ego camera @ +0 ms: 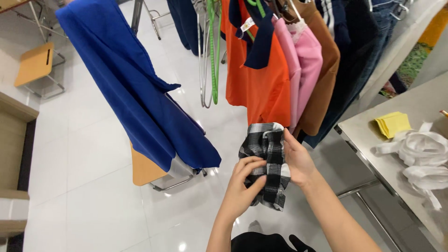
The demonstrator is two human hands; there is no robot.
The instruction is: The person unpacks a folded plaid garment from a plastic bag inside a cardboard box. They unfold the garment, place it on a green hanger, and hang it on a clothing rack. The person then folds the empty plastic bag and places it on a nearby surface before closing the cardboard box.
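— So, where is the cloth (pixel 267 161) now?

— Between both hands, above the floor (pixel 93 186). The left hand (pixel 242 186) pinches its near side, and the right hand (pixel 298 161) closes on its right edge. It looks soft, light and limp, so I think holding an edge or corner is best.

— What is around?

— A clothes rack with an orange shirt (pixel 259 79) just behind, a blue cloth (pixel 140 93) over a chair at left, and a desk (pixel 373 140) at right. Nothing blocks the hands.
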